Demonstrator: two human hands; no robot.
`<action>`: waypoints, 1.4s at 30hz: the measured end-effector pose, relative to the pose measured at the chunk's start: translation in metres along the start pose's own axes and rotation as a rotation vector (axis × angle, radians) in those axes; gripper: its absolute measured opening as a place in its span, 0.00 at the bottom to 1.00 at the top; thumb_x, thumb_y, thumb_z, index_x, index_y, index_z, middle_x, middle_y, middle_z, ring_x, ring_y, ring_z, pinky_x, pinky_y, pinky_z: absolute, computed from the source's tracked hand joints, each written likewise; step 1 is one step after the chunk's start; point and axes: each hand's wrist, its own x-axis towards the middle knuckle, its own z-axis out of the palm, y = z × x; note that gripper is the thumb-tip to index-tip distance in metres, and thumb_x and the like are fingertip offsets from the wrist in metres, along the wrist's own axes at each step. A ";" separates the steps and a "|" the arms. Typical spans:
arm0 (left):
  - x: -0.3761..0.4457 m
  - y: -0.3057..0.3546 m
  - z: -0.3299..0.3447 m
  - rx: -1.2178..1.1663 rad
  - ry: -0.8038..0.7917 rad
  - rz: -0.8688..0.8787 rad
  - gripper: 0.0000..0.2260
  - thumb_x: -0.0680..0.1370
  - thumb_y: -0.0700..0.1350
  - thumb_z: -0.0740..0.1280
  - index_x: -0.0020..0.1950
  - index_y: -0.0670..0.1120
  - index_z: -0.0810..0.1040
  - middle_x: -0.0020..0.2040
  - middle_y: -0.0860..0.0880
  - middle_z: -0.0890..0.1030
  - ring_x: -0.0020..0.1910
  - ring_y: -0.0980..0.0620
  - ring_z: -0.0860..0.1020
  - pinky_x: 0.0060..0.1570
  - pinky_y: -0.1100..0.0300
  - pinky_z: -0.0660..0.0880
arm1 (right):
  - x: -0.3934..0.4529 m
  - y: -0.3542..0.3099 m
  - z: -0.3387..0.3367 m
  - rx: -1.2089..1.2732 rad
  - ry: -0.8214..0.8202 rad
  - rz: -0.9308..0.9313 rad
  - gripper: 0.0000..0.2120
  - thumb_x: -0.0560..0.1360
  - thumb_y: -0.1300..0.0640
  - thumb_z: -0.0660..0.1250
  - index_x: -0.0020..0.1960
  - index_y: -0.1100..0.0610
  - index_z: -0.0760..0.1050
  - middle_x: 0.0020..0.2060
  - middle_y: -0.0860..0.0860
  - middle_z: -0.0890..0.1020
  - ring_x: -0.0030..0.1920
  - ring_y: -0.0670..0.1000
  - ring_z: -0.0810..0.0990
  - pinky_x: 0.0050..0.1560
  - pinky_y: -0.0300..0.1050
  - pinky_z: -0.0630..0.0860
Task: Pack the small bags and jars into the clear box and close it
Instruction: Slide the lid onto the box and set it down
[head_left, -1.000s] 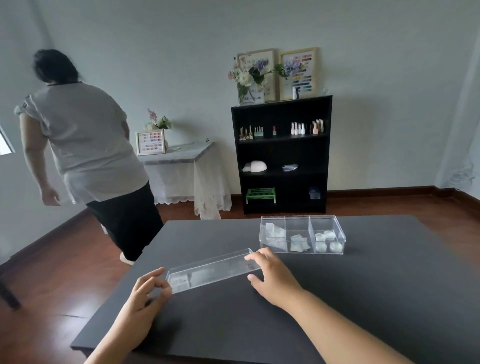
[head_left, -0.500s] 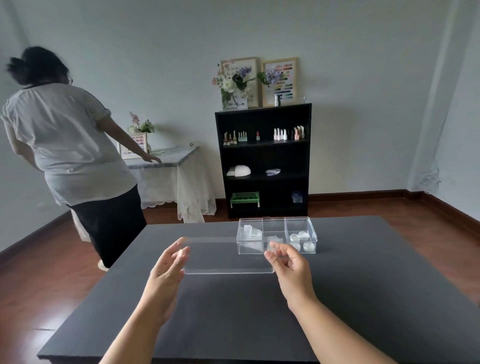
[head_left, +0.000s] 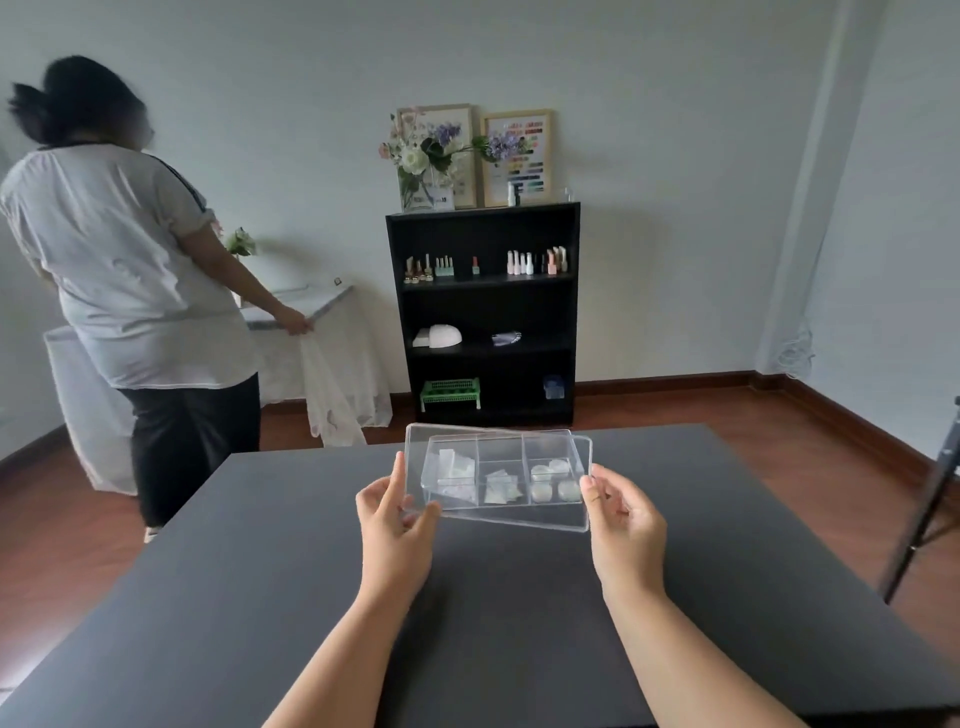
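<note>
A clear box with three compartments stands on the dark table, seen through the clear lid. Small bags lie in its left compartment, more small bags in the middle one, and several small jars in the right one. I hold the flat clear lid in the air in front of and over the box, tilted. My left hand pinches the lid's left edge. My right hand grips its right edge.
A person in a white top stands at the left by a cloth-covered side table. A black shelf with bottles stands against the far wall. A dark tripod leg leans at the right edge.
Both hands lifted the lid off the table at the left and carried it right and forward over the box. The person at the left turned toward the side table.
</note>
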 end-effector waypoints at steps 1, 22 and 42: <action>0.002 0.002 0.004 0.047 0.029 0.028 0.30 0.77 0.42 0.68 0.74 0.61 0.61 0.57 0.53 0.66 0.49 0.66 0.72 0.48 0.76 0.70 | 0.001 0.000 0.000 -0.043 -0.032 -0.058 0.11 0.74 0.53 0.71 0.51 0.37 0.79 0.44 0.40 0.83 0.45 0.46 0.78 0.45 0.36 0.73; 0.044 -0.008 0.014 0.171 0.103 0.132 0.27 0.73 0.65 0.63 0.70 0.56 0.72 0.49 0.60 0.74 0.48 0.60 0.74 0.47 0.69 0.68 | 0.049 0.018 0.022 -0.416 -0.250 -0.206 0.37 0.71 0.45 0.72 0.75 0.48 0.59 0.64 0.46 0.72 0.62 0.44 0.60 0.67 0.57 0.64; 0.042 -0.012 0.016 0.212 -0.113 0.045 0.32 0.71 0.64 0.65 0.74 0.60 0.63 0.70 0.52 0.68 0.64 0.55 0.70 0.59 0.60 0.68 | 0.057 0.028 0.027 -0.477 -0.366 -0.018 0.34 0.75 0.40 0.64 0.75 0.52 0.59 0.72 0.50 0.64 0.72 0.50 0.56 0.66 0.47 0.58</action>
